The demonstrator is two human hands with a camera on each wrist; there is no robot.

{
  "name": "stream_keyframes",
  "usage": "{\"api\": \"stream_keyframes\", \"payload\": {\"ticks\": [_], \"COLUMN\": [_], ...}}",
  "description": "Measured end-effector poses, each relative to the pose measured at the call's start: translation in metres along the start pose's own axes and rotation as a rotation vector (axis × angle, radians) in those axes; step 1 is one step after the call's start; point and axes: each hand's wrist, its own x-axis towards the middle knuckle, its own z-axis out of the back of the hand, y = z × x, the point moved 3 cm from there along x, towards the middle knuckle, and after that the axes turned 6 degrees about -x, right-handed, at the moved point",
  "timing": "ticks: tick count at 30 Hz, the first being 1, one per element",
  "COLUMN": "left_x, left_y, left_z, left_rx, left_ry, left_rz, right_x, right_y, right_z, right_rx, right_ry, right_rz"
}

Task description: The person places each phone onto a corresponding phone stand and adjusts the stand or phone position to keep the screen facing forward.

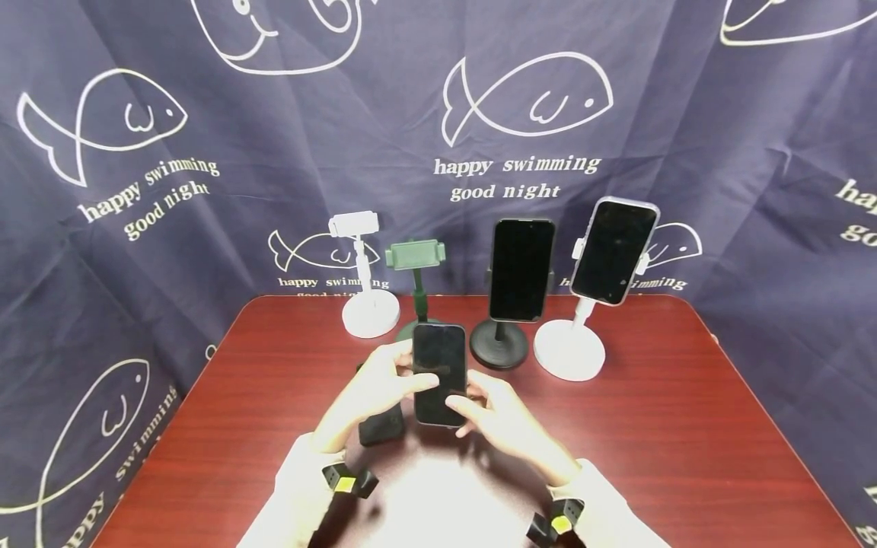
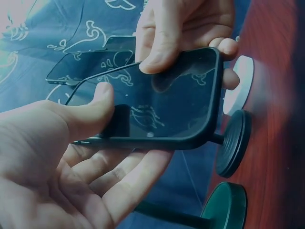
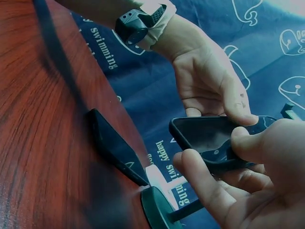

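Note:
A black-edged smartphone [image 1: 440, 354] with a dark screen is held up over the table in both hands. My left hand [image 1: 373, 387] grips its left side, thumb on the screen and fingers behind. From the other side, my right hand [image 1: 505, 420] pinches the lower right part, its thumb also on the glass. The left wrist view shows the phone [image 2: 176, 117] with both thumbs across its front. Just behind it stands a green phone stand [image 1: 415, 255], its base partly hidden. Another dark phone [image 1: 381, 428] lies on the table under my left hand, partly covered.
At the back left stands a white phone stand [image 1: 370, 313]. A black stand [image 1: 499, 344] and a second white stand [image 1: 570, 352] on the right each carry a phone. Behind the red-brown table [image 1: 658, 426] hangs a blue fish-patterned cloth [image 1: 384, 137].

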Motion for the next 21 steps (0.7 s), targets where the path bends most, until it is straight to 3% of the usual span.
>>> {"api": "stream_keyframes", "payload": {"ticks": [9,21], "left_x": [-0.002,-0.005], "left_y": [-0.004,-0.012], "left_z": [-0.001,-0.002], "left_rx": [0.099,0.098], "left_ry": [-0.026,-0.078], "left_rz": [-0.036,-0.02], "right_x": [0.0,0.0], "right_y": [0.0,0.002], "right_z": [0.002,0.005], "right_rx": [-0.02,-0.114], "right_ry": [-0.006,-0.011], "right_rz": [0.003,-0.001]}}
